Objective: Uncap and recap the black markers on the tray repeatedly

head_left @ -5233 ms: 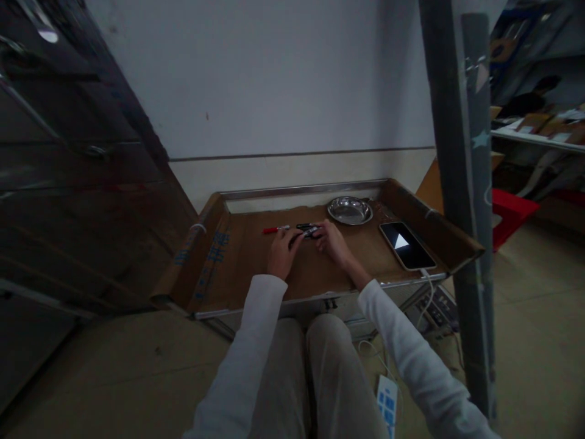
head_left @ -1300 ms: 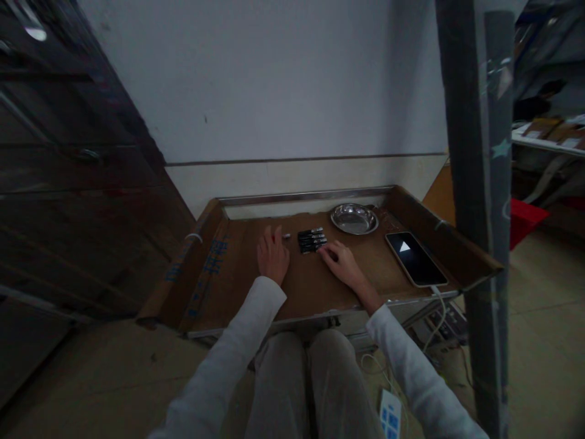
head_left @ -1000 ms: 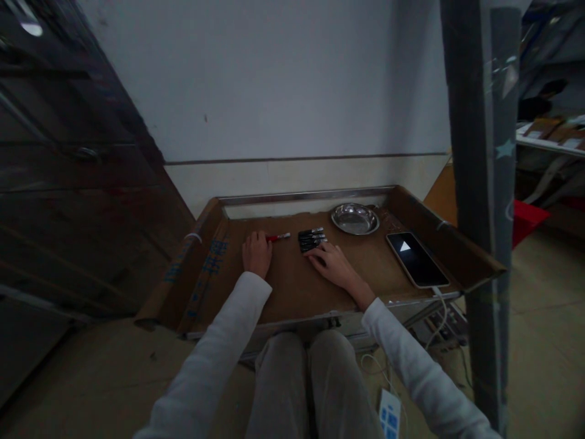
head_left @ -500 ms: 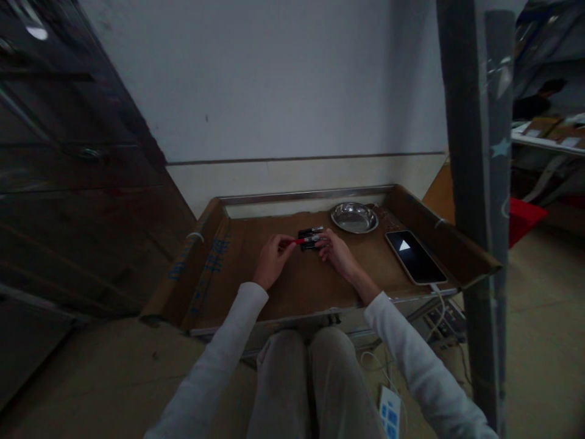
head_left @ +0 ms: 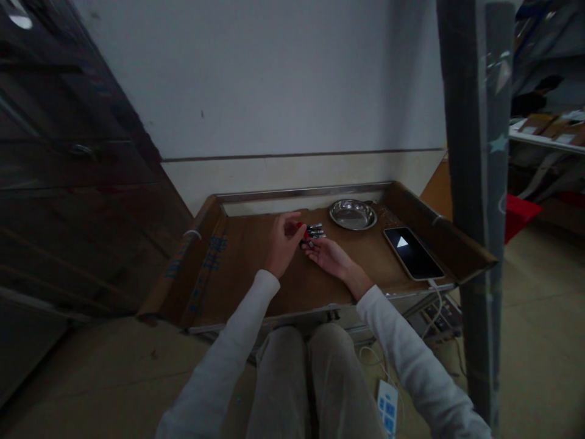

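My left hand (head_left: 281,244) is raised a little above the cardboard-lined tray table (head_left: 237,268) and pinches a red pen (head_left: 303,232) at its fingertips. Several black pens (head_left: 315,230) lie side by side on the cardboard just right of it, and the red pen's tip meets them. Beside the pens rests my right hand (head_left: 328,256), turned palm up with loose fingers whose tips touch the near black pen. I cannot see it grip anything.
A round metal dish (head_left: 353,214) sits at the back right of the tray. A phone (head_left: 413,244) with a lit screen lies to the right, its cable (head_left: 434,294) hanging off the edge. A grey post (head_left: 475,201) stands close right, a dark cabinet (head_left: 68,183) left.
My left hand reached left, picked up the red pen and brought it right to the black pens. My right hand stayed by the pens and has turned palm up.
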`<state>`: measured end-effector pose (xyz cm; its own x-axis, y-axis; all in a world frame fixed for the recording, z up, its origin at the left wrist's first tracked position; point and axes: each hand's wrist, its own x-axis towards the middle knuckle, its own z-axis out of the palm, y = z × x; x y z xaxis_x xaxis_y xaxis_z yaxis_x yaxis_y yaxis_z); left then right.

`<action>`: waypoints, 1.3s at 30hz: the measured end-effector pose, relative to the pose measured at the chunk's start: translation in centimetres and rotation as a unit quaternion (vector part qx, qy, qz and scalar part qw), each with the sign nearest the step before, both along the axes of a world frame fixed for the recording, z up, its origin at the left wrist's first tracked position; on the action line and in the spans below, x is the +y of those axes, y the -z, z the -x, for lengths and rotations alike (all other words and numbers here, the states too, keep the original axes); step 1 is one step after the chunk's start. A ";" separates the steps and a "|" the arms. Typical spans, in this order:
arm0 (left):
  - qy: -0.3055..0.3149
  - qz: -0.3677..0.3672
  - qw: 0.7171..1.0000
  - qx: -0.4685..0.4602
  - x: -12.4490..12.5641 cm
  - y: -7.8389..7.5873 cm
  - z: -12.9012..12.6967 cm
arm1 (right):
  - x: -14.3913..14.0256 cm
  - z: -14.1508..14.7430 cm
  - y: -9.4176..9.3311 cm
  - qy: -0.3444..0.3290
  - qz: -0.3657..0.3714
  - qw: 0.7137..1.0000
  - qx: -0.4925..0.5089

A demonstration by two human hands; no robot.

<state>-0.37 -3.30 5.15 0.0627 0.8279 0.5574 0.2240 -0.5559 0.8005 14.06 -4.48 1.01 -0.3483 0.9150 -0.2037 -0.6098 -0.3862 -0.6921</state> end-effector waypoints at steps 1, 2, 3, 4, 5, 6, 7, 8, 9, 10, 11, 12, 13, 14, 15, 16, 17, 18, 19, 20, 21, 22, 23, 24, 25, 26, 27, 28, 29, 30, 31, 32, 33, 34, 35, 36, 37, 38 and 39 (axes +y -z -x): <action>-0.009 -0.004 1.000 -0.001 0.0 -0.1 0.2 | 0.0 0.0 0.1 -0.001 0.000 1.000 -0.001; -0.018 -0.007 1.000 -0.005 0.1 -0.2 0.5 | 0.0 0.0 0.2 0.001 0.000 1.000 -0.002; -0.027 -0.007 1.000 -0.012 0.2 -0.2 0.8 | 0.1 -0.1 0.3 0.005 -0.001 1.000 -0.002; -0.036 -0.005 0.999 -0.021 0.3 -0.2 1.1 | 0.1 -0.1 0.4 0.012 -0.005 1.000 -0.002; -0.044 0.001 0.999 -0.032 0.5 -0.2 1.4 | 0.1 -0.2 0.5 0.021 -0.012 1.000 -0.001; -0.049 0.009 0.998 -0.044 0.6 -0.2 1.6 | 0.2 -0.2 0.7 0.031 -0.024 0.999 -0.001; -0.053 0.018 0.997 -0.058 0.7 -0.2 1.8 | 0.2 -0.2 0.8 0.040 -0.039 0.998 -0.003; -0.055 0.027 0.995 -0.073 0.9 -0.2 2.0 | 0.2 -0.2 0.9 0.049 -0.055 0.997 -0.007; -0.057 0.036 0.994 -0.088 1.0 -0.2 2.1 | 0.2 -0.2 1.1 0.057 -0.069 0.996 -0.014; -0.057 0.044 0.992 -0.102 1.0 -0.1 2.2 | 0.3 -0.1 1.2 0.067 -0.082 0.994 -0.024; -0.058 0.051 0.991 -0.114 1.0 0.0 2.3 | 0.2 -0.2 1.3 0.078 -0.094 0.992 -0.035; -0.060 0.057 0.989 -0.123 1.0 0.2 2.4 | 0.2 -0.2 1.3 0.091 -0.104 0.989 -0.047; -0.062 0.064 0.988 -0.129 0.9 0.5 2.4 | 0.2 -0.3 1.4 0.104 -0.114 0.986 -0.059; -0.065 0.072 0.987 -0.131 0.8 0.8 2.4 | 0.1 -0.5 1.4 0.116 -0.126 0.982 -0.073; -0.064 0.083 0.986 -0.128 0.7 1.2 2.4 | 0.0 -0.8 1.5 0.130 -0.141 0.977 -0.089; -0.058 0.098 0.987 -0.116 0.6 1.7 2.4 | -0.1 -1.2 1.5 0.145 -0.157 0.971 -0.108; -0.043 0.116 0.988 -0.092 0.4 2.2 2.4 | -0.2 -1.6 1.5 0.164 -0.175 0.962 -0.131; -0.018 0.136 0.989 -0.057 0.3 2.7 2.4 | -0.3 -2.0 1.5 0.189 -0.197 0.949 -0.158; 0.012 0.153 0.988 -0.010 0.1 3.2 2.4 | -0.5 -2.4 1.5 0.212 -0.218 0.934 -0.189; 0.041 0.164 0.985 0.045 -0.1 3.7 2.3 | -0.6 -2.7 1.5 0.222 -0.237 0.920 -0.222; 0.062 0.163 0.980 0.098 -0.2 4.1 2.2 | -0.7 -3.0 1.5 0.224 -0.256 0.906 -0.254; 0.074 0.153 0.975 0.146 -0.3 4.3 2.0 | -0.9 -3.2 1.5 0.219 -0.275 0.892 -0.285; 0.075 0.137 0.971 0.184 -0.4 4.6 1.9 | -1.0 -3.4 1.6 0.210 -0.296 0.877 -0.316; 0.069 0.116 0.968 0.211 -0.4 4.7 1.6 | -1.2 -3.4 1.6 0.197 -0.319 0.859 -0.348; 0.061 0.094 0.967 0.231 -0.4 4.8 1.4 | -1.3 -3.4 1.6 0.184 -0.344 0.838 -0.380; 0.053 0.073 0.966 0.241 -0.4 4.9 1.2 | -1.5 -3.4 1.6 0.170 -0.370 0.815 -0.413; 0.045 0.055 0.966 0.247 -0.3 5.0 1.0 | -1.6 -3.4 1.6 0.157 -0.395 0.789 -0.444; 0.039 0.039 0.966 0.251 -0.2 5.1 0.8 | -1.7 -3.4 1.6 0.143 -0.417 0.763 -0.473; 0.033 0.028 0.966 0.254 -0.1 5.2 0.6 | -1.8 -3.4 1.6 0.131 -0.437 0.738 -0.497; 0.027 0.019 0.966 0.255 0.0 5.4 0.5 | -1.9 -3.4 1.6 0.124 -0.454 0.714 -0.519; 0.019 0.013 0.966 0.256 0.1 5.6 0.4 | -2.0 -3.5 1.5 0.121 -0.467 0.691 -0.539; 0.011 0.008 0.966 0.257 0.2 5.8 0.3 | -2.1 -3.7 1.5 0.120 -0.475 0.670 -0.557; 0.005 0.006 0.966 0.259 0.2 5.9 0.3 | -2.2 -3.8 1.5 0.122 -0.479 0.652 -0.575; 0.000 0.005 0.966 0.260 0.2 6.0 0.3 | -2.3 -3.9 1.4 0.124 -0.477 0.637 -0.593; -0.004 0.006 0.965 0.261 0.1 6.1 0.3 | -2.4 -4.1 1.4 0.126 -0.471 0.624 -0.610; -0.007 0.005 0.965 0.261 -0.1 6.1 0.3 | -2.4 -4.1 1.4 0.127 -0.464 0.615 -0.625; -0.009 0.002 0.966 0.260 -0.2 6.0 0.3 | -2.5 -4.2 1.5 0.130 -0.457 0.607 -0.637; -0.010 -0.004 0.966 0.260 -0.4 5.9 0.3 | -2.5 -4.2 1.5 0.132 -0.451 0.602 -0.646; -0.009 -0.010 0.965 0.260 -0.6 5.8 0.3 | -2.5 -4.2 1.6 0.135 -0.449 0.598 -0.651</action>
